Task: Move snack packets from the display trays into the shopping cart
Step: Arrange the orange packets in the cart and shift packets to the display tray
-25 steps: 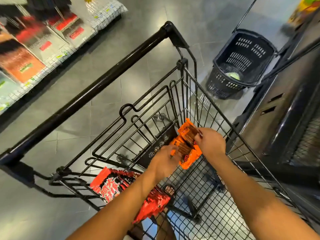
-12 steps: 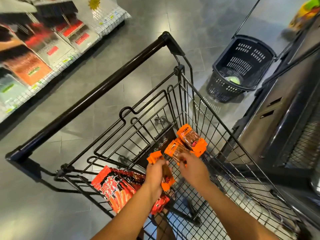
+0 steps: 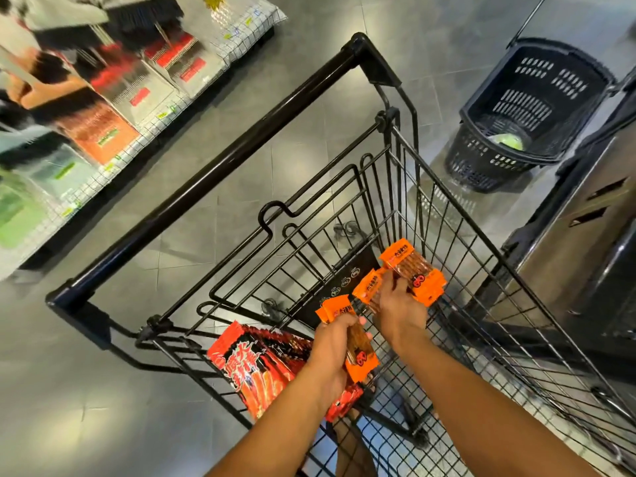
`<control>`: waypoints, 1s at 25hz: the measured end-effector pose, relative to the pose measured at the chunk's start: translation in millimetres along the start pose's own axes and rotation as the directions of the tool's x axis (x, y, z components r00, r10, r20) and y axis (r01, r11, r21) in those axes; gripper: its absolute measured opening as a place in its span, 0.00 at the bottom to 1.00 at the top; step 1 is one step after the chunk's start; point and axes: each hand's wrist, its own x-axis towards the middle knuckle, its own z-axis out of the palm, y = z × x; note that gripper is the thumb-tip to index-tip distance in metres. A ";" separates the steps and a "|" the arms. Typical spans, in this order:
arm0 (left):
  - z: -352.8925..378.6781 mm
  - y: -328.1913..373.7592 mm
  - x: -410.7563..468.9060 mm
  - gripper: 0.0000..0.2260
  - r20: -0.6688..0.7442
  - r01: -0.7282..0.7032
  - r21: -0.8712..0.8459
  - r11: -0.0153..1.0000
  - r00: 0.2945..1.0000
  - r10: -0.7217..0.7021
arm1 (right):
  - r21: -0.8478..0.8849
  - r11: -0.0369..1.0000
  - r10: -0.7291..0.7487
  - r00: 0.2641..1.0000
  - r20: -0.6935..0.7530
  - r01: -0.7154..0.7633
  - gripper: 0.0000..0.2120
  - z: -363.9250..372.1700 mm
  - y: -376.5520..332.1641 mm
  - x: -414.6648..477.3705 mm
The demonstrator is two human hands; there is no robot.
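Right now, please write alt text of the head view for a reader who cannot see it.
A person's left hand grips an orange snack packet and the right hand holds more orange packets inside a black wire shopping cart, seen from above. Red packets lie in the cart near its handle; a dark plastic basket stands on the floor beyond.

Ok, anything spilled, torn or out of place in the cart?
Nothing stands out. Left hand and right hand each grip orange packets inside the shopping cart; the red packets lie in its corner, none visibly torn.
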 end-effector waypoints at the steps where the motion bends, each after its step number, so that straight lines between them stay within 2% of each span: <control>1: -0.8 0.9 -1.4 0.05 0.003 -0.015 0.018 1.000 1.000 0.015 | 0.041 0.999 0.006 1.000 0.006 -0.006 0.48 -6.1 2.5 -6.5; 3: -5.0 4.9 -7.8 0.07 0.020 -0.056 0.066 0.996 0.998 0.055 | 0.192 0.981 0.016 1.000 0.000 -0.015 0.51 -21.8 10.4 -26.5; 5: -11.4 11.7 -22.4 0.11 0.070 -0.108 0.131 0.985 0.993 0.099 | 0.375 0.925 0.070 0.997 -0.020 -0.058 0.48 -39.6 22.9 -55.1; 7: -17.0 16.0 -40.9 0.13 0.151 -0.163 0.159 0.974 0.979 0.139 | 0.497 0.862 0.138 0.990 -0.040 -0.100 0.40 -60.8 36.3 -90.0; 9: -21.5 20.3 -68.3 0.08 0.203 -0.169 0.174 0.970 0.970 0.132 | 0.545 0.828 0.191 0.980 -0.046 -0.136 0.32 -76.0 47.2 -128.1; 10: -25.2 21.0 -83.8 0.07 0.240 -0.165 0.198 0.966 0.964 0.116 | 0.624 0.768 0.220 0.974 -0.047 -0.144 0.28 -85.7 50.3 -152.4; 12: -34.2 16.6 -110.1 0.07 0.354 -0.145 0.251 0.957 0.934 0.049 | 0.846 0.515 0.233 0.972 0.016 -0.137 0.24 -99.9 51.2 -197.2; 14: -44.8 9.1 -136.7 0.13 0.448 -0.131 0.305 0.943 0.894 -0.021 | 0.962 0.239 0.238 0.969 0.072 -0.130 0.25 -105.5 53.1 -238.5; 16: -52.8 -4.6 -160.2 0.20 0.522 -0.136 0.349 0.927 0.850 -0.072 | 0.990 0.082 0.308 0.948 0.081 -0.111 0.26 -101.2 58.0 -281.5; 18: -56.3 -19.2 -182.2 0.23 0.571 -0.150 0.386 0.910 0.814 -0.108 | 0.996 -0.062 0.356 0.930 0.086 -0.068 0.27 -99.4 62.9 -322.5; 21: -51.0 -43.1 -207.3 0.30 0.620 -0.180 0.457 0.871 0.766 -0.167 | 0.948 -0.315 0.403 0.910 0.094 0.042 0.22 -88.0 71.4 -384.2; 23: -40.1 -61.0 -222.3 0.30 0.642 -0.196 0.514 0.835 0.734 -0.223 | 0.877 -0.466 0.444 0.888 0.118 0.116 0.19 -75.7 77.5 -421.0; 25: -25.4 -85.1 -236.8 0.27 0.671 -0.223 0.576 0.787 0.679 -0.298 | 0.776 -0.608 0.476 0.860 0.184 0.171 0.20 -60.3 88.9 -454.9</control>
